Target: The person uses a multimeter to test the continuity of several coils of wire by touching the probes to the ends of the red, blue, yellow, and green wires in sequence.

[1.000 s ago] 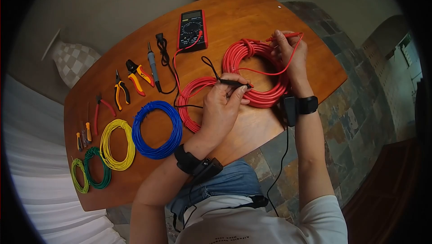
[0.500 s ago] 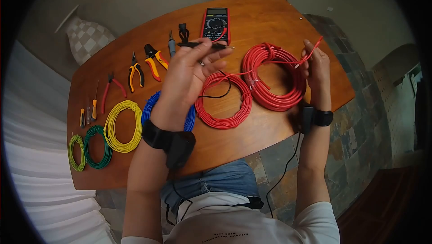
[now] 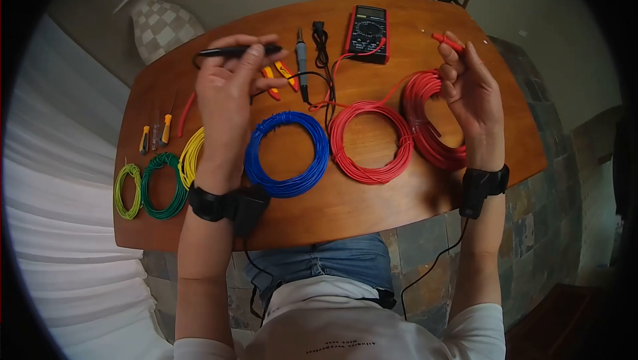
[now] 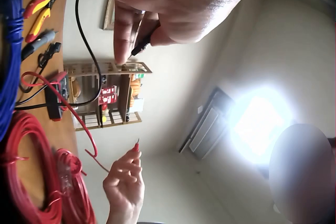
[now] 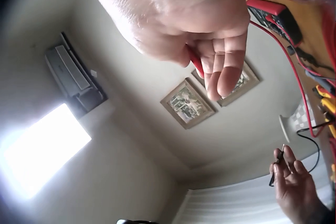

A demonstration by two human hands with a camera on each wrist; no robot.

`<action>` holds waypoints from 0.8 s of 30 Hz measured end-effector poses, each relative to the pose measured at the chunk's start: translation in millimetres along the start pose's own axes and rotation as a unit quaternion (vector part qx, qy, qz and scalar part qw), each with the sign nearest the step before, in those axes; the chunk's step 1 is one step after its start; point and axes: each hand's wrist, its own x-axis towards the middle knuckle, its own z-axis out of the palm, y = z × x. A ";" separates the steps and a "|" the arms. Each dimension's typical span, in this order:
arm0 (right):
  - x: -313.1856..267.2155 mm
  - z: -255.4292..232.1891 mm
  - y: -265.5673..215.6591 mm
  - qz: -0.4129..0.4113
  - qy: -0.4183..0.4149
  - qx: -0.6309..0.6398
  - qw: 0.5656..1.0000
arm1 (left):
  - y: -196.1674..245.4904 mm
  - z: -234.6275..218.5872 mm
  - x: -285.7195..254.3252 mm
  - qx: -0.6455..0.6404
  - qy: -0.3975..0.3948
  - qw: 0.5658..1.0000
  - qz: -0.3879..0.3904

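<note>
Raised over the left half of the table, my left hand (image 3: pixel 226 104) pinches a black test probe (image 3: pixel 232 51) between thumb and fingers. My right hand (image 3: pixel 475 94) holds a red test probe (image 3: pixel 450 43), its metal tip pointing left, above the larger red wire coil (image 3: pixel 420 121). In the left wrist view the red probe's tip (image 4: pixel 138 142) sticks up past the fingertips. Black and red leads run from the probes toward a red-edged multimeter (image 3: pixel 367 31) at the back. The smaller red wire coil (image 3: pixel 338 142) and the blue wire coil (image 3: pixel 321 154) lie between the hands.
A soldering iron (image 3: pixel 302 61) lies left of the multimeter, beside yellow-and-red handled pliers (image 3: pixel 287 76) partly behind my left hand. Yellow (image 3: pixel 189 161), green (image 3: pixel 147 187) and yellow-green (image 3: pixel 119 194) wire coils lie at the left, with small screwdrivers (image 3: pixel 166 125) behind. A checkered vase (image 3: pixel 163 28) stands beyond.
Both hands have lifted away from the red coils and spread apart, each keeping its probe. My left hand has swung left past the blue coil; the head view has shifted too.
</note>
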 end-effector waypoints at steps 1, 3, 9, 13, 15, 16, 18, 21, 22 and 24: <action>3.1 -5.8 4.7 0.017 -0.003 -0.043 0.999 | -2.9 1.4 -6.7 0.029 -0.020 0.999 -0.019; 8.6 -4.1 11.5 0.041 0.029 -0.137 0.989 | -16.5 -2.6 -14.7 0.078 -0.071 0.993 -0.050; 11.1 2.8 21.3 0.057 0.042 -0.234 0.970 | -11.4 -4.5 -29.3 0.048 -0.189 0.967 -0.165; 7.3 -7.2 24.7 0.059 0.047 -0.213 0.974 | -10.3 -1.0 -35.5 -0.016 -0.159 0.970 -0.184; 5.8 -7.2 24.0 0.056 0.041 -0.212 0.975 | -13.7 -3.3 -35.9 -0.034 -0.151 0.968 -0.195; 4.8 -6.1 23.9 0.057 0.042 -0.220 0.973 | -14.5 -2.5 -36.1 -0.025 -0.142 0.970 -0.198; 3.0 -2.5 24.5 0.061 0.043 -0.233 0.970 | -13.6 -0.7 -36.3 -0.007 -0.121 0.972 -0.202; 1.1 -1.1 25.2 0.068 0.041 -0.247 0.966 | -5.2 -3.1 -35.2 0.038 -0.101 0.974 -0.202; 0.5 -0.8 25.2 0.071 0.037 -0.249 0.965 | -4.2 2.1 -36.0 0.072 -0.064 0.975 -0.199; -0.4 -0.6 25.2 0.078 0.029 -0.254 0.963 | -2.0 -4.1 -35.6 0.069 -0.098 0.971 -0.207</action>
